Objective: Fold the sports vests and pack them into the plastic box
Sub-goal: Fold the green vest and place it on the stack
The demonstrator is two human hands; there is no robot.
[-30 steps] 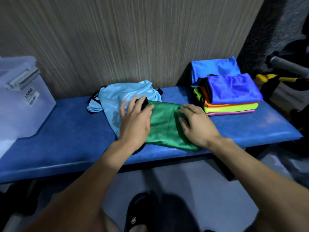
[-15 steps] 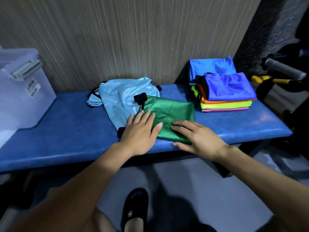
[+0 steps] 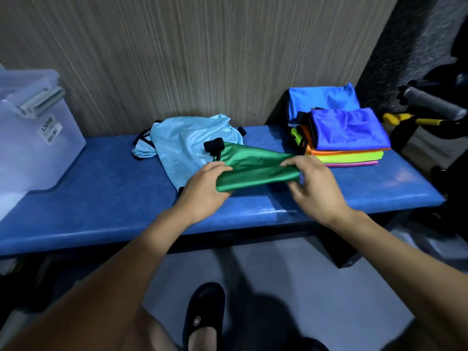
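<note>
A folded green vest (image 3: 255, 166) with a black strap at its far left end hangs just above the blue bench (image 3: 101, 193). My left hand (image 3: 205, 191) grips its near left corner, thumb on top. My right hand (image 3: 314, 186) pinches its right end. Under and behind it lies a crumpled light blue vest (image 3: 184, 138). A stack of folded vests (image 3: 347, 138), violet-blue on top over orange, yellow-green and pink, sits at the bench's right, with another blue one behind. The translucent plastic box (image 3: 33, 138) stands at the bench's left end.
A wood-grain wall runs behind the bench. Dark gym gear with a grey handle (image 3: 433, 102) and a yellow bar (image 3: 415, 120) stands to the right. My foot in a black slipper (image 3: 202, 317) is on the grey floor below.
Both hands pressed flat on the green vest before; now they grip its near corners and have lifted its front edge off the bench, up and away from me.
</note>
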